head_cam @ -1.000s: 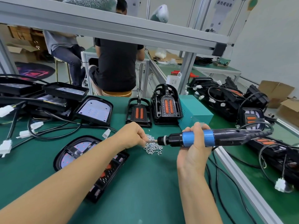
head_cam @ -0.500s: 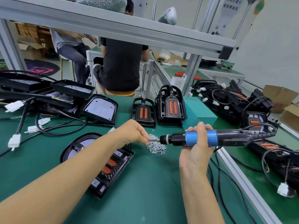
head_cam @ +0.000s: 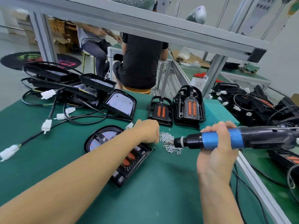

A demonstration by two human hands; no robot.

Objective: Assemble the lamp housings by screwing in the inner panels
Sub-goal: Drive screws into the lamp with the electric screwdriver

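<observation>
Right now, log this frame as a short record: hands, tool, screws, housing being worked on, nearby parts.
left hand: fingers at the screw pile, back of hand up; grip hidden
right hand: grips electric screwdriver, held level, bit pointing left over the pile
screw pile: loose on green mat
lamp housing: flat under the left forearm
inner panels: two stacks behind the pile

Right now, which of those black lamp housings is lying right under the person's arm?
The housing flat on the green mat beneath the left forearm; the others sit farther back or in side piles.
</observation>
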